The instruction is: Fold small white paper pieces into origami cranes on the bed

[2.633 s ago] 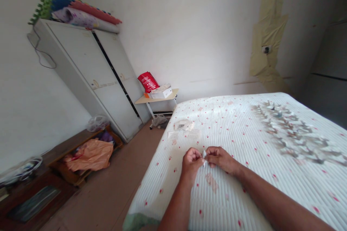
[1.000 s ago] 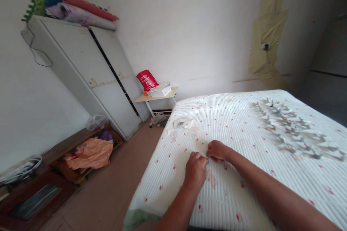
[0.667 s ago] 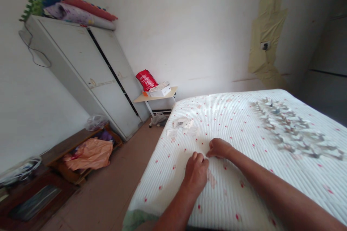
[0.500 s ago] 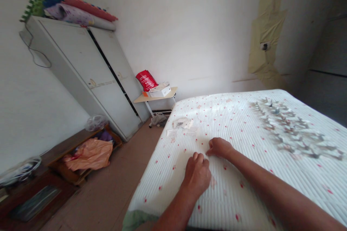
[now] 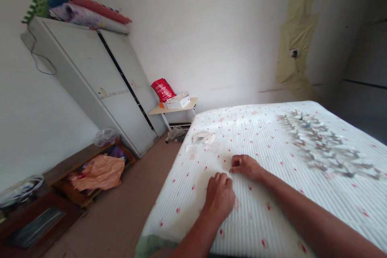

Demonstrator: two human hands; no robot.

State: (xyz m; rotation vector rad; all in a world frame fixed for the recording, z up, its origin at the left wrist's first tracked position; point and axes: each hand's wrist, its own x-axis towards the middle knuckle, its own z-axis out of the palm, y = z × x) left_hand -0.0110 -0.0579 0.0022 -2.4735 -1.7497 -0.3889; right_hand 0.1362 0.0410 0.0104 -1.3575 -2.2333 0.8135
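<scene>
Low over the white ribbed bed cover point(image 5: 256, 129) with small red motifs, my two hands are close together. My left hand point(image 5: 220, 193) is closed, fingers curled down, its fingertips hidden from view. Just beyond it to the right, my right hand point(image 5: 246, 167) makes a pinch with thumb and forefinger. A tiny whitish bit shows between the hands, too small to name. Farther up the bed lie a clear plastic packet point(image 5: 204, 137) and pale printed slips point(image 5: 213, 147). Rows of small clear packets with greyish-brown contents point(image 5: 325, 141) spread over the right side.
A small table point(image 5: 155, 110) beyond the bed holds a red bag point(image 5: 163, 90) and a white box point(image 5: 179, 100). At left are a grey cabinet point(image 5: 87, 68) with rolled mats point(image 5: 87, 16) on top and a low wooden unit with an orange plastic bag point(image 5: 99, 173).
My right hand has opened its grip slightly and turned, so a gap shows between thumb and fingers. My left hand stays almost where it was.
</scene>
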